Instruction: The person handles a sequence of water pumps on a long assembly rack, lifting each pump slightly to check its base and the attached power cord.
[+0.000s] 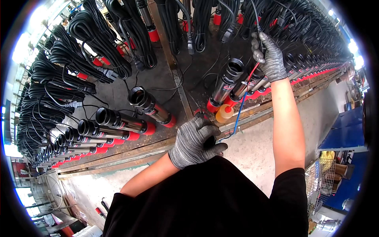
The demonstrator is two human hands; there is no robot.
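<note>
My left hand [194, 143], in a grey knit glove, is curled round a pump near the bench's front edge. Between thumb and fingers its dark round mouth [209, 142] shows, and the rest is mostly hidden. Raised at the right, my gloved right hand [269, 56] is closed on a grey cable [256, 15] that runs up out of the fist. A red wire [252, 72] and a blue wire [239, 112] hang below it toward the bench edge. Just beyond my left hand stands a small bottle of amber liquid [224, 113] with a red cap. A steel pump with a red base [226, 85] stands upright behind the bottle.
Rows of similar pumps [152, 106] line the bench's front on both sides. Behind them hang thick bundles of black cable [94, 37] with plugs. A metal strip [182, 93] crosses the dark bench top. A wire basket [320, 179] stands at the lower right.
</note>
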